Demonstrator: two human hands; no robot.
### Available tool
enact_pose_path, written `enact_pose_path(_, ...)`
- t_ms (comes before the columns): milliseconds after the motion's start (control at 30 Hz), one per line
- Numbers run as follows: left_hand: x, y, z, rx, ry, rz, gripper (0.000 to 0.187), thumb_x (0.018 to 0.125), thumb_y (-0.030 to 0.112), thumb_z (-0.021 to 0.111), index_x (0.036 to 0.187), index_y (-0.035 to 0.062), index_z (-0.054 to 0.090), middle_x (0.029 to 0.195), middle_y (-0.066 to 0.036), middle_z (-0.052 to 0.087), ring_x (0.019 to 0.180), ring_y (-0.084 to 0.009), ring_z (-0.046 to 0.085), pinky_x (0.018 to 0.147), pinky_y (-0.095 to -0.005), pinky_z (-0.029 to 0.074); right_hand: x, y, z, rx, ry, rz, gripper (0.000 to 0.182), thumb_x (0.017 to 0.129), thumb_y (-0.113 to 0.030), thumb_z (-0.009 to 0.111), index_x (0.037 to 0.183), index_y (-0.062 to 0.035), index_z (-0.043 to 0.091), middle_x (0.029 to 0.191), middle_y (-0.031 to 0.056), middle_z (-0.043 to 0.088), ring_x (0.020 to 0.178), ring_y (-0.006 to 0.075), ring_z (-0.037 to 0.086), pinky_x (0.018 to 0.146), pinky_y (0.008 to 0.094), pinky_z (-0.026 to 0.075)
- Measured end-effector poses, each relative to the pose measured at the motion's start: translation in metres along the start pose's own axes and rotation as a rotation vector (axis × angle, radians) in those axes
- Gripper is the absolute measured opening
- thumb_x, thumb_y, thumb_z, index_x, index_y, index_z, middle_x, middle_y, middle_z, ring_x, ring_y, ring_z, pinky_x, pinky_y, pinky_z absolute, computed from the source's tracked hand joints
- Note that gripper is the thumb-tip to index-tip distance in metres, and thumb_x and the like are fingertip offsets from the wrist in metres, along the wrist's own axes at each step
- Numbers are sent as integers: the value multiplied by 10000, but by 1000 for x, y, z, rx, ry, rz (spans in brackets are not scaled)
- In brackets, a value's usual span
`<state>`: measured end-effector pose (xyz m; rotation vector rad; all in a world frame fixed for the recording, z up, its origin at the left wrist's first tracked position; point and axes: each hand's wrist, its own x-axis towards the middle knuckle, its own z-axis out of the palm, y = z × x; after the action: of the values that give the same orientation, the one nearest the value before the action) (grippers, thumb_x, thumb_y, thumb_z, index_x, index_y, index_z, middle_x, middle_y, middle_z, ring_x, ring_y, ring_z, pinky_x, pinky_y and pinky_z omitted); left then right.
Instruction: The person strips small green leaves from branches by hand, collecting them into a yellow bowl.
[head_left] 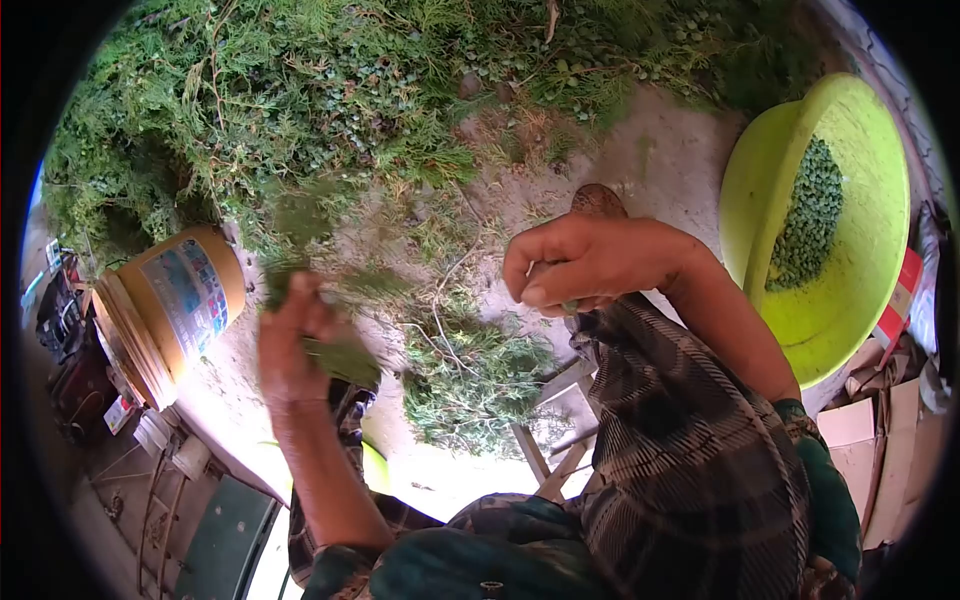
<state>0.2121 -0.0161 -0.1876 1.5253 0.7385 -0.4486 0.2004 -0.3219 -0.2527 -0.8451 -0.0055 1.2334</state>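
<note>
My left hand (pixel 295 340) is closed around a leafy green conifer sprig (pixel 345 362), whose fronds are smeared by motion above and beside the fingers. My right hand (pixel 595 262) is curled with its fingertips together, over my right knee. A bit of green shows under those fingers, like the small green cones (pixel 808 215) heaped in the yellow-green basin (pixel 745 190) at the right. Ahead of both hands lies a large pile of cut conifer branches (pixel 330 110). A smaller heap of sprigs (pixel 475 375) lies on the floor between my legs.
A yellow bucket (pixel 215 275) lies tilted at the left, with a printed label. Wooden stool legs (pixel 535 455) stand between my legs. Cardboard pieces (pixel 850 440) are at the lower right, and a dark green panel (pixel 225 540) is at the lower left.
</note>
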Motion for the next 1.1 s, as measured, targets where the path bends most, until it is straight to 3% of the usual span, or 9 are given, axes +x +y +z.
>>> enact_pose_path(100,9,2,-29,14,-60,96,221,866,225,625,941,20,592,620,18,472,543,-79,418,471,-210,332,-9,10,-3,116,55,-11,253,886,-290,581,938,-44,545,712,2,522,473,29,397,369,181,290)
enact_pose_path(200,-1,-2,-17,222,-144,-57,243,890,149,560,1068,-16,572,687,0,536,667,-126,523,700,-265,451,1,18,-3,304,193,-142,313,899,-342,561,860,-32,553,698,3,510,455,44,429,356,186,366)
enact_pose_path(400,-10,-21,4,32,-321,-71,255,874,80,534,1105,-22,568,874,-68,631,797,-153,584,773,-303,466,20,2,9,110,208,-119,340,872,-383,600,807,-52,560,647,-31,498,479,26,414,393,182,326)
enact_pose_path(533,-15,-16,18,-24,-325,-150,263,864,70,527,1107,-24,566,910,-92,634,842,-182,600,771,-310,484,42,-15,26,-15,183,-221,291,842,-323,638,828,-37,589,680,-7,543,516,46,441,445,203,354)
enact_pose_path(600,-15,-17,24,-142,-412,-163,283,850,59,517,1117,-26,557,943,-105,626,879,-197,606,774,-319,496,59,-12,31,-338,190,-519,156,859,-168,611,932,-31,600,765,12,573,642,53,508,566,223,429)
enact_pose_path(700,-19,-15,38,-146,-403,-217,271,840,45,505,1097,-26,556,959,-99,613,850,-172,597,769,-300,485,67,-18,43,-390,192,-441,198,847,-158,608,980,-12,602,828,34,611,738,58,538,645,240,452)
enact_pose_path(833,-20,-25,40,-48,-491,-226,223,850,50,501,1055,-12,563,947,-76,597,802,-136,576,723,-274,461,72,-18,52,-518,233,-324,149,843,-96,572,976,-30,583,678,71,629,614,130,620,565,280,478)
enact_pose_path(867,-21,-28,44,15,-489,-182,192,859,61,499,1028,-2,567,920,-67,593,773,-118,557,692,-263,437,73,-15,52,-547,236,-385,119,838,-86,561,948,-39,569,607,93,606,569,203,632,511,315,472)
enact_pose_path(1100,-19,-25,42,302,-517,-119,163,867,55,446,965,13,569,693,17,517,554,-67,429,492,-211,336,75,-1,48,-1065,374,-637,94,791,-163,559,821,-77,581,648,114,613,625,321,622,515,416,468)
